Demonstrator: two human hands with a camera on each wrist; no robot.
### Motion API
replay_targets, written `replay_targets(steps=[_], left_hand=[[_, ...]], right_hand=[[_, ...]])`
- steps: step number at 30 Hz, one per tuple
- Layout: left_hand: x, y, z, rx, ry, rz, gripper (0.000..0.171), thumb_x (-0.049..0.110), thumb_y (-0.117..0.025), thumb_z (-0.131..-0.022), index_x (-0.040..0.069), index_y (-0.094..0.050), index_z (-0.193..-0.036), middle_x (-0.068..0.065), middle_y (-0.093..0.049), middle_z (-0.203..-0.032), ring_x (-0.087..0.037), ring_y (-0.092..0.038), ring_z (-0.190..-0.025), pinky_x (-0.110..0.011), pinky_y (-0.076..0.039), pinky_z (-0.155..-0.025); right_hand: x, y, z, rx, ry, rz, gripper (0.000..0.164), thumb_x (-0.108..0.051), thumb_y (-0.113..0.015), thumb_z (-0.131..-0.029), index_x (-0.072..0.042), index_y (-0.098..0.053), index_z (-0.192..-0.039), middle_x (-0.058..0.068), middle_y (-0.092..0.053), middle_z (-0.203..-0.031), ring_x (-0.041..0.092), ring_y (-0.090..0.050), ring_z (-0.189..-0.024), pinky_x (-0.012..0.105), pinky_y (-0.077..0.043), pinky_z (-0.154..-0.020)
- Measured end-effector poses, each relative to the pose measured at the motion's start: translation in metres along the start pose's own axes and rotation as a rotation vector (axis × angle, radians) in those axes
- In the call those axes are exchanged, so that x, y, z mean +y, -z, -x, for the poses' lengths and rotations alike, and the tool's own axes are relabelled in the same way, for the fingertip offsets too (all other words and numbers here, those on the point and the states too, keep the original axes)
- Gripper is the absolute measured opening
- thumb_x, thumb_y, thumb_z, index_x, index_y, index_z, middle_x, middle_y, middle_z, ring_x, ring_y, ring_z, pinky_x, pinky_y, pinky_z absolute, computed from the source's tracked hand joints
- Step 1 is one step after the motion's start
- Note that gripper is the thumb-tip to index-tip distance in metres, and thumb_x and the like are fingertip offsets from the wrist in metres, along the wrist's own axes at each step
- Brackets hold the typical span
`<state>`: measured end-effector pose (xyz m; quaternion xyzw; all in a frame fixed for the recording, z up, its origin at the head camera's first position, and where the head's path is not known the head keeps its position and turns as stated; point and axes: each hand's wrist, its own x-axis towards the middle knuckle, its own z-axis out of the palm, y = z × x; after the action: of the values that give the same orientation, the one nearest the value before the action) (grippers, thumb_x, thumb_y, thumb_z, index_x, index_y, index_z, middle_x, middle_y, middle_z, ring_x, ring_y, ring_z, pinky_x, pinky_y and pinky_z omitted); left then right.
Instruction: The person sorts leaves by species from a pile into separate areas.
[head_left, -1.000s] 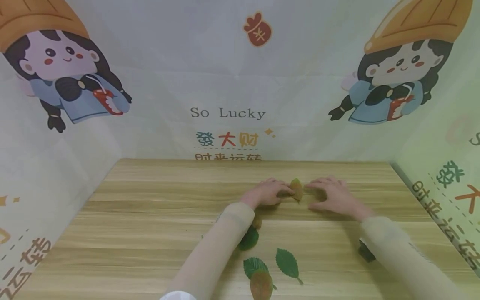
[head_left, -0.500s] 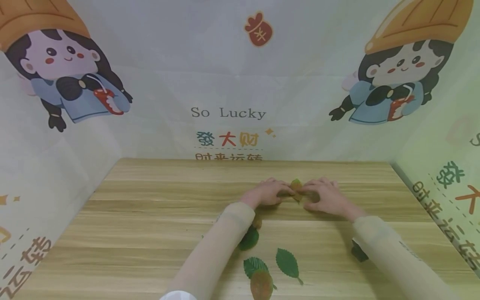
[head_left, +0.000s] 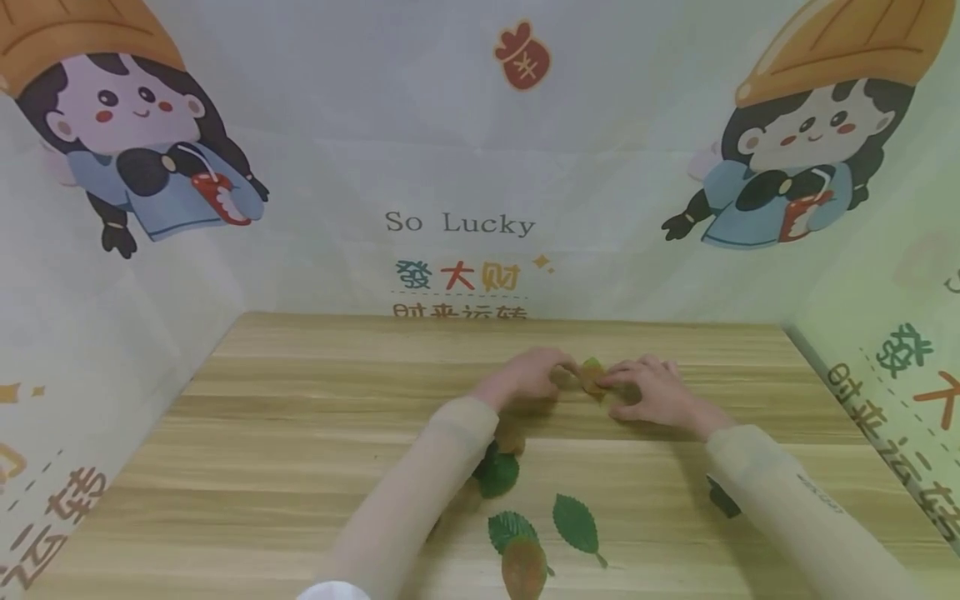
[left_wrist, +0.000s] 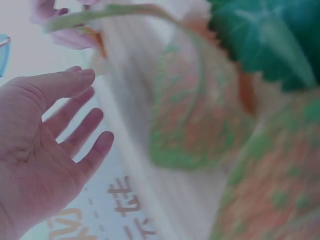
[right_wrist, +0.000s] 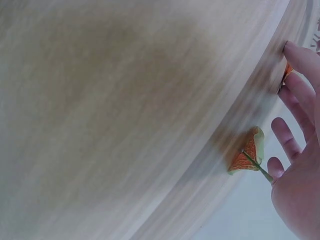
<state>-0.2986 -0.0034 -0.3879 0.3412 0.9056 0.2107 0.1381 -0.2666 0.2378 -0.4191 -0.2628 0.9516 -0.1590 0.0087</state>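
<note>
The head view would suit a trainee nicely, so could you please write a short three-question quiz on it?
1. Multiple choice: What is between the left hand and the right hand?
a) a spoon
b) an orange-green leaf
c) a cup

2. True or false: The reddish leaf near the bottom of the picture overlaps a green leaf.

3. Fill in the missing word: The English words on the backdrop read "So ____".

Key: 1 b; 2 true; 3 Lucky.
</note>
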Motion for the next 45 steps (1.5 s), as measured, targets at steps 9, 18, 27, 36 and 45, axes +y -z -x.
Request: replay_targets(steps=[9,18,27,36,45], left_hand=[[0.003,0.028,0.02,-0.047,-0.076,0.017,0.041,-0.011,-0.052,-0.089,0.005,-0.063,-0.125,-0.011,-0.064,-0.13,-0.026,-0.058,-0.123,-0.037,-0.049,-0.107],[-0.007,0.032,0.044,-0.102,-0.136,-0.078,0.031,-0.006,-0.057,-0.09,0.002,-0.065,-0.119,-0.013,-0.068,-0.122,-0.026,-0.063,-0.114,-0.036,-0.053,-0.101],[-0.023,0.02,0.064,-0.154,-0.047,-0.061,0.024,0.006,-0.067,-0.091,0.006,-0.066,-0.115,-0.01,-0.07,-0.115,-0.022,-0.065,-0.108,-0.034,-0.053,-0.096],[-0.035,0.01,0.079,-0.124,0.005,-0.068,0.029,0.02,-0.073,-0.088,0.008,-0.065,-0.113,-0.008,-0.068,-0.102,-0.02,-0.063,-0.096,-0.036,-0.054,-0.089],[-0.039,0.003,0.084,-0.097,0.047,-0.051,0.023,0.012,-0.073,-0.087,0.008,-0.066,-0.108,-0.004,-0.065,-0.09,-0.012,-0.056,-0.079,-0.027,-0.051,-0.072]], right_hand=[[-0.002,0.002,-0.003,0.003,0.018,0.017,0.047,-0.033,-0.075,-0.085,-0.015,-0.066,-0.128,0.013,-0.06,-0.138,0.035,-0.049,-0.118,0.049,-0.033,-0.086],[-0.005,0.005,-0.001,-0.016,0.015,0.02,0.047,-0.034,-0.075,-0.085,-0.016,-0.066,-0.128,0.012,-0.06,-0.138,0.037,-0.049,-0.121,0.053,-0.033,-0.088],[-0.005,0.005,-0.001,-0.017,0.02,0.028,0.047,-0.033,-0.075,-0.085,-0.015,-0.066,-0.128,0.013,-0.06,-0.138,0.039,-0.048,-0.122,0.054,-0.033,-0.088],[-0.002,0.004,-0.002,-0.003,0.023,0.013,0.048,-0.035,-0.075,-0.084,-0.016,-0.066,-0.128,0.013,-0.06,-0.137,0.034,-0.05,-0.116,0.046,-0.031,-0.084],[-0.002,0.003,-0.001,-0.011,0.025,0.005,0.047,-0.034,-0.075,-0.085,-0.016,-0.066,-0.128,0.013,-0.06,-0.137,0.035,-0.05,-0.117,0.049,-0.032,-0.085]])
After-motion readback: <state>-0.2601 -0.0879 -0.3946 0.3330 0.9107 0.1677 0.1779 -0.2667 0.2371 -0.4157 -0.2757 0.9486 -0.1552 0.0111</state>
